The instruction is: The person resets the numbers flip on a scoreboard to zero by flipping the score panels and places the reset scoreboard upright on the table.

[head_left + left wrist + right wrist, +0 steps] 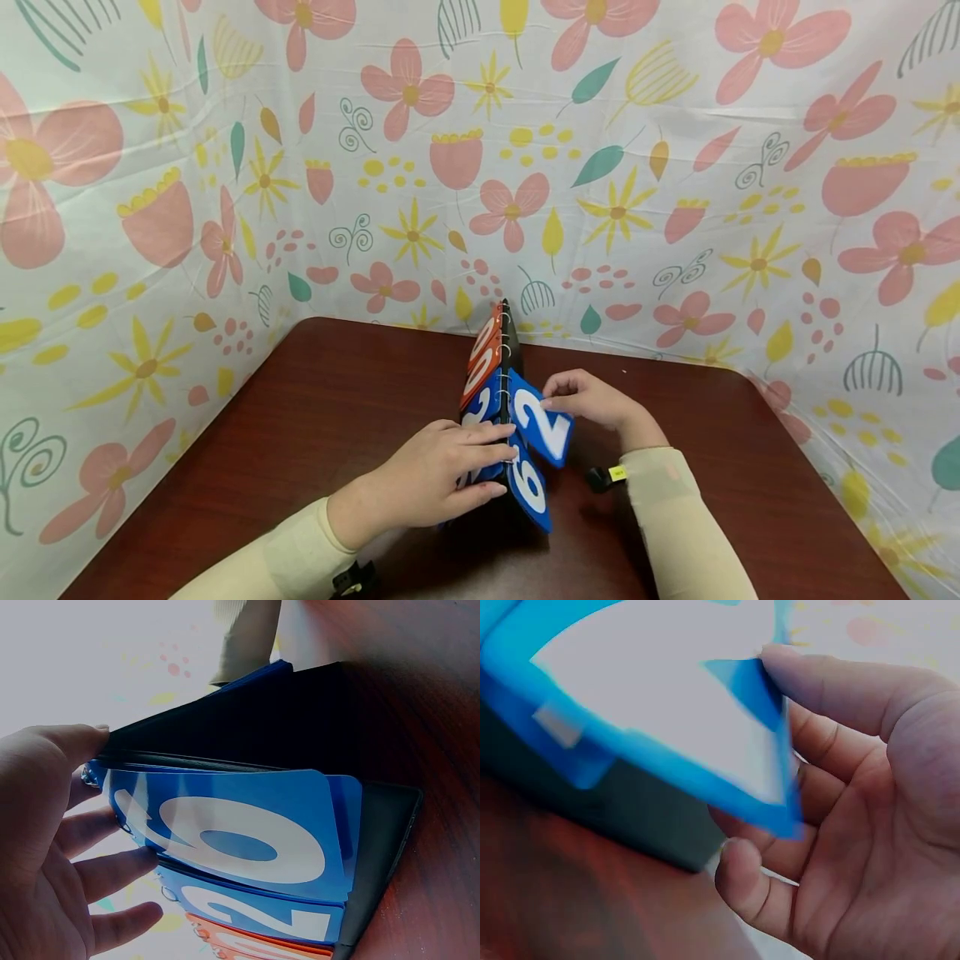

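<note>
A tabletop flip scoreboard [513,340] stands tent-like, with number cards ringed along its top ridge. My left hand [431,471] holds that ridge near the close end, its fingers laid across the top. In the left wrist view the thumb presses the black panel's edge [225,724], beside a blue card with a white 6 [300,832]. On the right side, my right hand [596,402] pinches the outer edge of a blue card with a white 2 [542,421], lifted away from the board. Below it hangs another blue numbered card [529,490].
Red cards with white zeros [483,354] hang at the far end of the left face. The scoreboard stands on a dark reddish-brown table [360,375]. A floral cloth [480,167] rises behind and at both sides. Wrist cameras [603,477] are strapped below both hands.
</note>
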The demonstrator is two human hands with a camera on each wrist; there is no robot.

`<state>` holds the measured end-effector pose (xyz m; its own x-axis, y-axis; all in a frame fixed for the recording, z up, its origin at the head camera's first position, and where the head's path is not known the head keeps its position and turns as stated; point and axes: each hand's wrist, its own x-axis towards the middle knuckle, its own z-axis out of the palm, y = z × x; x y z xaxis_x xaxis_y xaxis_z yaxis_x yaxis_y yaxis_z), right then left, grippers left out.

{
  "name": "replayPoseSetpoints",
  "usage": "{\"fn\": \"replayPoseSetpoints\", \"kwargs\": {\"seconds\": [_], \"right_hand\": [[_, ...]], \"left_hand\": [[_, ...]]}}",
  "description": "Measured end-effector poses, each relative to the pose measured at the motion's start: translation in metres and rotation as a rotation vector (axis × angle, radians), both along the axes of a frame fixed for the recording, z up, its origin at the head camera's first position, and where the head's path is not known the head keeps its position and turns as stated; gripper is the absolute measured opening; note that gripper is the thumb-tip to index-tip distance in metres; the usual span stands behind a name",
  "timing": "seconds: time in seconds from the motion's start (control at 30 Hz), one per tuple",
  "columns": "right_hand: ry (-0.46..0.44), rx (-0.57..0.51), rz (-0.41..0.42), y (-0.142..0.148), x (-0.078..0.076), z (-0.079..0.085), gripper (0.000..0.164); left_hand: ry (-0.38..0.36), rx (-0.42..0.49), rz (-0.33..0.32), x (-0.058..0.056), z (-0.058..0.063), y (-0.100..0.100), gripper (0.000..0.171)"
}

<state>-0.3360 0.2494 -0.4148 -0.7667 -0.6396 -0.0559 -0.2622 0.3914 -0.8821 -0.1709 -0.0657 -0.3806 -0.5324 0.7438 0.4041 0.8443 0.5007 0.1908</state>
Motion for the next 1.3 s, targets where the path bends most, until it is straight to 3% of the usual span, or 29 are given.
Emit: {"fn": "replayPoseSetpoints", "kwargs": {"seconds": [0.13,0.23,0.47,0.6,0.77,0.93,1.03,1.17,1.3], "right_hand": [[-0.052,-0.097,-0.011,0.014,0.002,0.010,0.013],[-0.090,-0.227,0.041,0.023,0.005,0.018,0.018],[-0.220,-0.643,0.341,0.029,0.014,0.034,0.042],[-0.216,-0.757,0.474,0.020,0.018,0.040,0.052],[-0.090,-0.703,0.459,0.004,0.024,0.047,0.061],[0.101,-0.598,0.360,-0.011,0.031,0.048,0.073],[0.179,-0.534,0.263,-0.022,0.038,0.049,0.069],[0.298,-0.365,0.110,-0.040,0.048,0.050,0.049],[0.443,-0.140,0.021,-0.059,0.055,0.048,0.058]], "left_hand": [[-0.022,-0.006,0.006,0.001,0.001,0.000,0.046],[-0.026,-0.009,0.009,0.001,0.001,0.000,0.046],[-0.021,-0.005,0.011,0.001,0.000,0.000,0.046],[-0.005,-0.001,0.007,0.001,-0.001,0.000,0.046],[0.001,0.001,0.007,0.001,-0.001,0.000,0.046],[0.012,0.003,0.003,0.000,-0.002,0.001,0.046],[0.024,0.005,0.001,0.000,-0.002,0.001,0.045],[0.032,0.007,-0.001,0.000,-0.002,0.001,0.045],[0.056,0.005,-0.002,0.000,-0.002,0.001,0.044]]}}
